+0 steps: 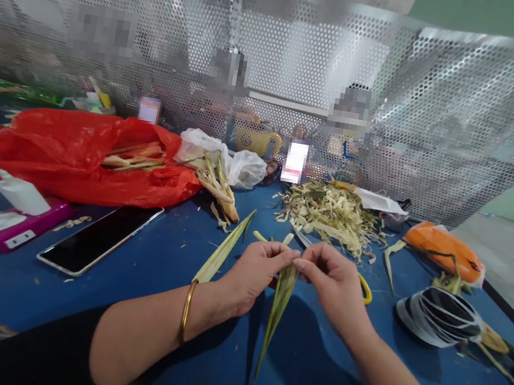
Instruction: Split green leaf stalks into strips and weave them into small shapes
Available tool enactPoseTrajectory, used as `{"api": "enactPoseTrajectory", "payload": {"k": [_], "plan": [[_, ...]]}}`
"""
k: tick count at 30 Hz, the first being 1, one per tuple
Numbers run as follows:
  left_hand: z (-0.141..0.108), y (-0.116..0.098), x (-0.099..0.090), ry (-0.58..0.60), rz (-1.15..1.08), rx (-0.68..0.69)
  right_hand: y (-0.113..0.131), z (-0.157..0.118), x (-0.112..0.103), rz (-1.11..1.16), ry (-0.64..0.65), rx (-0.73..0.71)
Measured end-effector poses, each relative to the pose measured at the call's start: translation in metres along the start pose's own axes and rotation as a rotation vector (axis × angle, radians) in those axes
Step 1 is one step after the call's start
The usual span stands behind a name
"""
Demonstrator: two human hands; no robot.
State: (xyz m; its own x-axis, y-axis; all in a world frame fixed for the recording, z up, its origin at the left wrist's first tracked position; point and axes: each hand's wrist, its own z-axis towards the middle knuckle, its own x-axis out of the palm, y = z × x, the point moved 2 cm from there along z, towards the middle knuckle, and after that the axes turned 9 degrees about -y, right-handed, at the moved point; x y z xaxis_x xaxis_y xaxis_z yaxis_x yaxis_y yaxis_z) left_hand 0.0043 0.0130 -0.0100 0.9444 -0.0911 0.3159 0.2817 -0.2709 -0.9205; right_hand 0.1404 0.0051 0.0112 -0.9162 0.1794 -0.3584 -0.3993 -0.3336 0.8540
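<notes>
Over the front of the blue table, my left hand (pixel 254 271) and my right hand (pixel 337 285) meet fingertip to fingertip. Both pinch the upper end of a greenish corn husk (pixel 279 308), whose narrow tip hangs down towards me. A gold bangle (pixel 187 309) circles my left wrist. Another pale green husk (pixel 226 250) lies just beyond my left forearm. Partly hidden behind my right hand is a pair of scissors with a yellow handle (pixel 365 290). What exactly lies between the fingertips is too small to make out.
A heap of shredded husk (pixel 332 215) lies beyond my hands. Left are a red plastic bag (pixel 67 151) of husks, a phone (pixel 101 239) and a magenta power strip (pixel 17 225). Right are a spool of white cord (pixel 438 317) and an orange packet (pixel 444 250). A perforated metal screen (pixel 307 37) stands behind.
</notes>
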Motion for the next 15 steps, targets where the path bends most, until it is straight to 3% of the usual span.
{"api": "enactPoseTrajectory", "payload": {"k": [2, 6, 8, 10, 15], "plan": [[0.0, 0.0, 0.0, 0.02, 0.002, -0.015, -0.004, 0.001, 0.0, 0.032, 0.026, 0.051], [0.002, -0.001, -0.002, -0.032, 0.007, -0.022, 0.002, -0.001, -0.001, -0.163, -0.013, -0.125], [0.004, -0.001, -0.004, -0.083, 0.003, -0.011, 0.009, -0.002, -0.004, -0.143, 0.014, -0.169], [0.007, -0.002, -0.006, -0.131, -0.008, 0.0, 0.015, -0.002, -0.009, 0.03, 0.157, -0.117], [0.013, -0.006, -0.011, -0.224, -0.044, 0.044, 0.02, -0.008, -0.034, 0.55, 0.774, 0.228]]}}
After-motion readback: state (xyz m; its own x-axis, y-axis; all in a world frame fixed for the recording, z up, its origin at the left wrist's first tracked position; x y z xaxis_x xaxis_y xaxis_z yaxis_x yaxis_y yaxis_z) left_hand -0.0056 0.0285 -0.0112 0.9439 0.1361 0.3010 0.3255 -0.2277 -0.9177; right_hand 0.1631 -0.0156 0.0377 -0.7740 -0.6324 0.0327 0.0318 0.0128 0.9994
